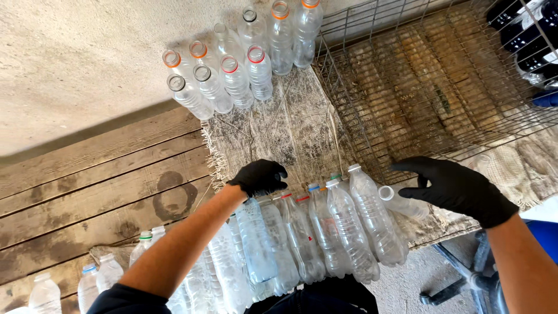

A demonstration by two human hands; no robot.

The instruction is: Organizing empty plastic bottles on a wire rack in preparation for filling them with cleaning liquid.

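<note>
We've got one view only, head-mounted, looking steeply down and slightly forward over both forearms. Close range: left hand (260,175) and right hand (459,189) sit mid-frame, bottles (325,232) at the bottom edge right under the lens. Top of frame reaches the far bottles (232,75) by the wall (75,64) and the wire crate (430,81) upper right. No second view, so no overlap.

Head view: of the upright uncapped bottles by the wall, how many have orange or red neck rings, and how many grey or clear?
Bottles with orange or red rings: 6
Bottles with grey or clear rings: 4
Total: 10
</note>
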